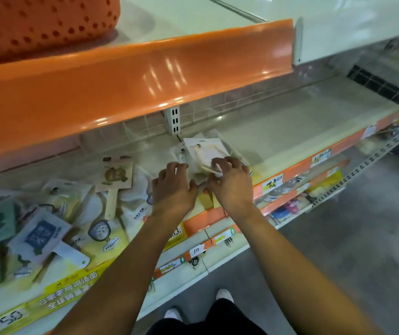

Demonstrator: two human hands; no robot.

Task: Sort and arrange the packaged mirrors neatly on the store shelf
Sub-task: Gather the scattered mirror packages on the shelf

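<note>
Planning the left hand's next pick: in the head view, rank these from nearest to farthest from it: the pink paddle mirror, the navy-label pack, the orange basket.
From the left hand:
1. Pink paddle mirror, just left.
2. Navy-label pack, lower left.
3. Orange basket, upper shelf, far left.

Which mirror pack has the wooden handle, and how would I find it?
Look under the big orange shelf edge, left of the hands. The paddle-shaped mirror pack lies there, with a pale wooden handle pointing down. Its neighbours are flat bags with blue or green cards.

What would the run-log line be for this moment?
stage: stacking | right hand: grips cream packaged mirror on stack | left hand: open beside it | loose mirrors: unsorted, left on shelf
</note>
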